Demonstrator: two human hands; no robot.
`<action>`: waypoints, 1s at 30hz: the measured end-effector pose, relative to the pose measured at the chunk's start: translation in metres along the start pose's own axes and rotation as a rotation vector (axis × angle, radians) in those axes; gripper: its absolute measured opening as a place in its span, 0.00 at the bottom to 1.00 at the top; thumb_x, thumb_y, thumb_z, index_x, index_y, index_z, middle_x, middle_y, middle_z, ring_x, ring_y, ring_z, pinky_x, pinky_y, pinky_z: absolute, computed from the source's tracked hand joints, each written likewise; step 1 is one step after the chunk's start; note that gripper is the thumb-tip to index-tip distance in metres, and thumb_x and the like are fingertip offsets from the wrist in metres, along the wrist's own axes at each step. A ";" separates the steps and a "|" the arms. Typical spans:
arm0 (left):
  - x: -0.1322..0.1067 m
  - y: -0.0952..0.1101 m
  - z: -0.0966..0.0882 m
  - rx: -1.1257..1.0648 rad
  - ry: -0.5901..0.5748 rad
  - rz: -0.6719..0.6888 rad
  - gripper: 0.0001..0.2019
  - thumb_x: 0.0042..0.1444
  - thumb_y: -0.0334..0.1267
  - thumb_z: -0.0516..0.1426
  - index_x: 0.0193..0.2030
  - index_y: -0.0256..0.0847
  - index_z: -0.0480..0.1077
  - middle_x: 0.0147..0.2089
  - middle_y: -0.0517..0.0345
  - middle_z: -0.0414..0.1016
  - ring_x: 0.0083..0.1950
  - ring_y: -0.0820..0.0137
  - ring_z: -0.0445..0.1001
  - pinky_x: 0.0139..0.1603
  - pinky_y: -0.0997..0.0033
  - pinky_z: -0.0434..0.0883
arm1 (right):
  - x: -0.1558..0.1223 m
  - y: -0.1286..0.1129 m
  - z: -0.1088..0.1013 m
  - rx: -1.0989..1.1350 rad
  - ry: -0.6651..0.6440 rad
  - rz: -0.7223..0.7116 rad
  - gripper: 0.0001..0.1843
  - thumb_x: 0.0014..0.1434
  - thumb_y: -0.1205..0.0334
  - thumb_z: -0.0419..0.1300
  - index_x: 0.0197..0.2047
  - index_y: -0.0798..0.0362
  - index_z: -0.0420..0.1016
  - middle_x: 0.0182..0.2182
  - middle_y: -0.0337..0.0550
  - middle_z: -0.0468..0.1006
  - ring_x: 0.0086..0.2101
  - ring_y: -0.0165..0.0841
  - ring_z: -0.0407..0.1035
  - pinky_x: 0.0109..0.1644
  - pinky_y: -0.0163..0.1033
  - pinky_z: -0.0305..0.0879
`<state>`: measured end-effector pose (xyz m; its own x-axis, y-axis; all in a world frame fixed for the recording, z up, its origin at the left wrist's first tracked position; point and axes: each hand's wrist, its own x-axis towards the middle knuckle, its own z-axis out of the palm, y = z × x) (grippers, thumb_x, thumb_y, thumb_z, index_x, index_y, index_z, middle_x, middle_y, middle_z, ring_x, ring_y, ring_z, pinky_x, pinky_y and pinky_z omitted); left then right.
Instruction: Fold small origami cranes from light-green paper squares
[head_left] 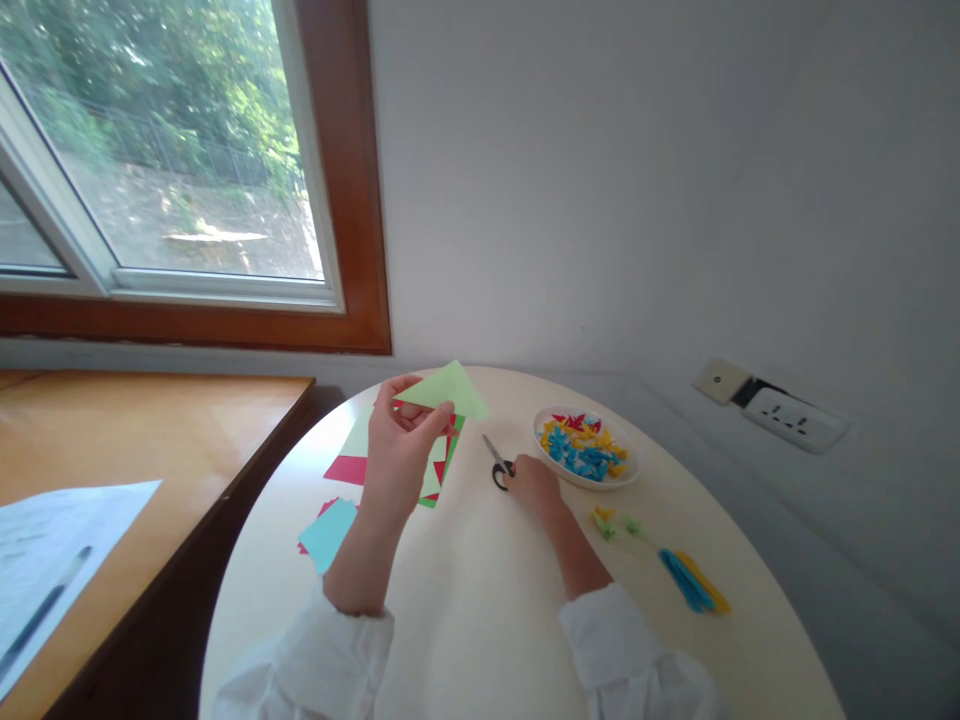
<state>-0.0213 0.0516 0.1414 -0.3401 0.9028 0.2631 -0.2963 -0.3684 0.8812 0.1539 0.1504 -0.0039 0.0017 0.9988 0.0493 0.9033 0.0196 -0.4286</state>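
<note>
My left hand [401,445] is raised above the round table [480,600], pinching a light green paper triangle [450,390] between thumb and fingers. My right hand [534,482] rests on the tabletop with its fingers closed over the black handles of a pair of scissors [497,460], whose blades point away to the upper left. Under the left hand lies a stack of coloured paper sheets [352,458] in pale green, red and green.
A white plate [626,473] heaped with small folded red, yellow and blue paper pieces sits right of the scissors. Small green-yellow folded pieces [611,522] and blue and yellow strips [694,582] lie nearby. A light blue sheet [328,532] lies at left. A wooden desk [120,430] with papers adjoins.
</note>
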 end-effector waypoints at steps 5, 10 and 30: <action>-0.005 0.013 -0.005 0.136 -0.035 0.038 0.26 0.43 0.33 0.64 0.48 0.44 0.58 0.17 0.75 0.63 0.21 0.75 0.71 0.28 0.75 0.70 | 0.003 0.005 -0.017 0.288 -0.148 -0.031 0.10 0.47 0.62 0.62 0.18 0.56 0.71 0.16 0.45 0.73 0.21 0.32 0.67 0.26 0.35 0.57; -0.011 0.022 -0.004 0.158 -0.058 0.110 0.25 0.44 0.29 0.62 0.48 0.49 0.60 0.19 0.73 0.62 0.19 0.75 0.69 0.25 0.74 0.69 | -0.009 -0.022 -0.052 0.719 -0.216 -0.147 0.16 0.54 0.50 0.54 0.33 0.55 0.73 0.24 0.40 0.72 0.19 0.24 0.59 0.24 0.33 0.58; -0.025 0.026 0.008 0.176 -0.195 0.235 0.06 0.43 0.30 0.63 0.30 0.39 0.71 0.30 0.59 0.72 0.29 0.72 0.73 0.31 0.74 0.72 | -0.102 -0.096 -0.120 1.379 0.016 -0.329 0.13 0.41 0.55 0.70 0.27 0.52 0.74 0.15 0.31 0.65 0.15 0.23 0.57 0.16 0.31 0.56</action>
<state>-0.0133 0.0206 0.1609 -0.1991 0.8296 0.5217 -0.0660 -0.5425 0.8375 0.1181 0.0414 0.1407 -0.1106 0.9396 0.3239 -0.2730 0.2847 -0.9189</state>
